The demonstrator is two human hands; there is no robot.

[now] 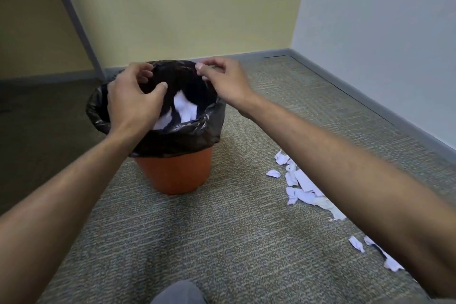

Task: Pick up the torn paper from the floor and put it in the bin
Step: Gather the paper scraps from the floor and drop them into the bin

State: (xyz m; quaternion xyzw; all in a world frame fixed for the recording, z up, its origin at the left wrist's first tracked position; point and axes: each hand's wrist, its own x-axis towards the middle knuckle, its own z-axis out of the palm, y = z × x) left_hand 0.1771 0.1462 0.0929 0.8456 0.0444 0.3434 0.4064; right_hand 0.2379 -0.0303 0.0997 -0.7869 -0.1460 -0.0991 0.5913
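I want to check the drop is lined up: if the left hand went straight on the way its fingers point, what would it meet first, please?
The left hand hangs over the bin, fingers curled toward its mouth. Going on, it would probably first meet the black liner at the far inner wall, or the paper in the bin; depth is unclear.

I see grey-green carpeted floor (234, 242), orange bin (172, 175) standing on it at 12 o'clock, torn paper (302, 184) scattered at 3 o'clock

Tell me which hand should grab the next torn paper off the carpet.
The right hand, probably. The remaining white torn paper scraps lie on the grey carpet right of the orange plastic bin, beside the right forearm. The left hand is over the bin's far side; it would have to cross over.
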